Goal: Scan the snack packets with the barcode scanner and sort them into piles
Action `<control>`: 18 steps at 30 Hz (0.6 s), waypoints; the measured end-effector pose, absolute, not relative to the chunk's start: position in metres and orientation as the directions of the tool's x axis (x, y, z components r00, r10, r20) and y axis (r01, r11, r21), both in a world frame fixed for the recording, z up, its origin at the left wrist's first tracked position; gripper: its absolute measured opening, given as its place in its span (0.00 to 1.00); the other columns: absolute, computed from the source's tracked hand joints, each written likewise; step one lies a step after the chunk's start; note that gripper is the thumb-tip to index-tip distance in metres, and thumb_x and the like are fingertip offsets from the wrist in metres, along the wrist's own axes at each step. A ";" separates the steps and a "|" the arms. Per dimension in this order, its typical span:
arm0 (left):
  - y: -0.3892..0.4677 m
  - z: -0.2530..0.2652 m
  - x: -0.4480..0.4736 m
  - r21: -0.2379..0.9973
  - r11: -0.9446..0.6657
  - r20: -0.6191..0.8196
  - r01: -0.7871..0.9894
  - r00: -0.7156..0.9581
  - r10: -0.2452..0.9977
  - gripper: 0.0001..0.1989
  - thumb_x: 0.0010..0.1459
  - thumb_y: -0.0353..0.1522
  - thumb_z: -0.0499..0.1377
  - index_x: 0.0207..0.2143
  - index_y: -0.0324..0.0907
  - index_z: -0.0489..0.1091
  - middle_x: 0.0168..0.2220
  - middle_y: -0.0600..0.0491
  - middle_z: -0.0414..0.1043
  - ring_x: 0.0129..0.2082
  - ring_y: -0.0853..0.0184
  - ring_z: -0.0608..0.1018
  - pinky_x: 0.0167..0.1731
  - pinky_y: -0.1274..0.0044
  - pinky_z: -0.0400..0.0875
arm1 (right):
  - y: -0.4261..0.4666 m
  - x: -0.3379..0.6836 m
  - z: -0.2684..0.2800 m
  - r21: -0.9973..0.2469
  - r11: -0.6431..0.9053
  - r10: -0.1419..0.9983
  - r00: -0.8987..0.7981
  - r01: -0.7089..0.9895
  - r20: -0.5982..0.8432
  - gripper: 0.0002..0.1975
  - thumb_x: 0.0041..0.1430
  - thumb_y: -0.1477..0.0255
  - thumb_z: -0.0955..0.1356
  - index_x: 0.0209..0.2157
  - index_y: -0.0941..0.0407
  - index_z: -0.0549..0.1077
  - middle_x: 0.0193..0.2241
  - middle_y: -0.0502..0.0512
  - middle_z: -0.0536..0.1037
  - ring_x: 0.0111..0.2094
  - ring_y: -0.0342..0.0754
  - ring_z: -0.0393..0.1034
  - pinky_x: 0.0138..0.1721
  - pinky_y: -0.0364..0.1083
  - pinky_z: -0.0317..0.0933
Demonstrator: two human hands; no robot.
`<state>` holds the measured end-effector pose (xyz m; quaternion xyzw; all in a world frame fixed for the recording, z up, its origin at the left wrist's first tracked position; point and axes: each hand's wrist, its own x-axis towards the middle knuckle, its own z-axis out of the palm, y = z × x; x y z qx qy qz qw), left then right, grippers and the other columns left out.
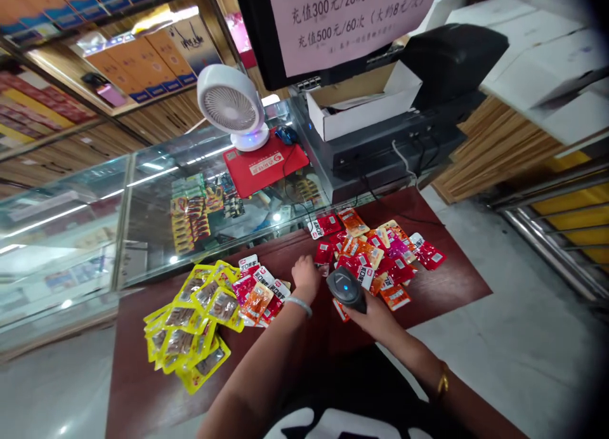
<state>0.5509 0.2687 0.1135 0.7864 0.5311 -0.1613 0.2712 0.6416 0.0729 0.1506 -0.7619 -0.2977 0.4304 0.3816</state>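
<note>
My right hand [375, 315] is wrapped round the handle of a dark grey barcode scanner [346, 288], whose blue light is lit. The scanner's head hangs over a loose pile of red, orange and pink snack packets [399, 271]. To its left, my left hand [306, 275] has its fingers curled together at the edge of a small red snack packet [324, 254], seemingly pinching it; the fingertips are partly hidden. Beside my left forearm lies a smaller heap of red and white packets [259, 293]. Further left are several yellow-edged snack packets [181, 331], overlapping in a heap.
Everything lies on a dark red tabletop [451, 287]. Behind it stands a glass display case [157, 198] with a red mat [247, 179], a white fan [231, 103] and a mouse [286, 134]. A black cash drawer [342, 160] carries an open white box [333, 123]; cables trail onto the table.
</note>
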 end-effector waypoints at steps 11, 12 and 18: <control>0.232 0.110 0.415 0.597 0.152 -0.550 0.788 0.263 0.793 0.17 0.52 0.39 0.68 0.37 0.42 0.67 0.34 0.51 0.77 0.36 0.62 0.79 0.37 0.74 0.68 | 0.105 0.607 0.151 -0.855 -0.490 0.868 0.183 0.169 -0.461 0.24 0.55 0.62 0.73 0.52 0.56 0.75 0.47 0.63 0.84 0.49 0.63 0.78 0.52 0.60 0.68; 0.232 0.110 0.409 0.602 0.165 -0.532 0.781 0.239 0.812 0.17 0.51 0.39 0.69 0.36 0.42 0.67 0.34 0.51 0.77 0.36 0.61 0.79 0.38 0.73 0.69 | 0.108 0.604 0.152 -0.857 -0.486 0.872 0.148 0.171 -0.466 0.23 0.55 0.62 0.73 0.52 0.56 0.76 0.46 0.63 0.84 0.49 0.63 0.78 0.51 0.59 0.69; 0.241 0.122 0.372 0.574 0.229 -0.558 0.787 0.171 0.812 0.17 0.52 0.38 0.68 0.41 0.42 0.69 0.38 0.50 0.78 0.39 0.60 0.80 0.42 0.71 0.70 | 0.126 0.596 0.166 -0.869 -0.467 0.882 0.010 0.163 -0.472 0.24 0.55 0.62 0.73 0.53 0.54 0.76 0.48 0.61 0.84 0.49 0.64 0.78 0.51 0.58 0.69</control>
